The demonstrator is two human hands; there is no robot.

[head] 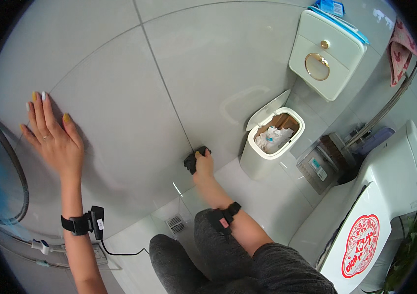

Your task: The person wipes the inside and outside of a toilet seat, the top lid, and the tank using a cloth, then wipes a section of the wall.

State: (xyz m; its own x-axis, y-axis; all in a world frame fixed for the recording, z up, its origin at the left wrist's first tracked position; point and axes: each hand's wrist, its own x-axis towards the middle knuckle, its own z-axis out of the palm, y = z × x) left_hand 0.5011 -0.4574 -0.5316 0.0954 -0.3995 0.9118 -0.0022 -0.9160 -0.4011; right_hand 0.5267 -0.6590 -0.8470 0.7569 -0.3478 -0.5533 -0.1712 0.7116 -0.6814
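My left hand [54,136] lies flat on the grey tiled wall [120,110], fingers spread and holding nothing. Lower down and to the right, my right hand [205,165] grips a crumpled black cloth [191,161]. The cloth is pressed against the wall at the lower end of a dark grout line [164,79]. Part of it is hidden under my fingers. Both wrists carry a black strap with a small device.
An open white bin [263,165] with crumpled paper stands right of my right hand. A white wall box [326,55], a brush in a clear holder [317,165] and a toilet [359,228] are farther right. A floor drain [175,224] lies below; a dark hose [13,158] curves at left.
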